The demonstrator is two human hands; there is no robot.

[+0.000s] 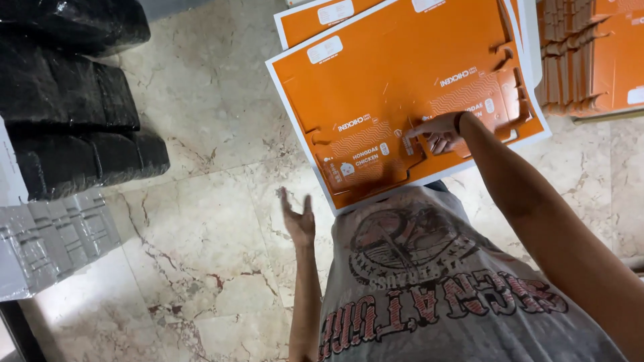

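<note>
A flat orange die-cut cardboard sheet (pixel 396 74) with a white border lies on top of a stack of like sheets on the marble floor. My right hand (pixel 437 130) rests on its printed lower part, index finger stretched out and pressing the card, the other fingers curled. My left hand (pixel 298 218) hovers open above the floor, just left of the sheet's near corner, fingers spread and holding nothing. My grey printed shirt (pixel 429 281) fills the lower middle of the view.
Black plastic-wrapped bundles (pixel 74 100) are stacked at the left, with a clear-wrapped silver pack (pixel 50 241) below them. A pile of folded orange cartons (pixel 590 53) stands at the top right. Marble floor (pixel 201 234) lies between.
</note>
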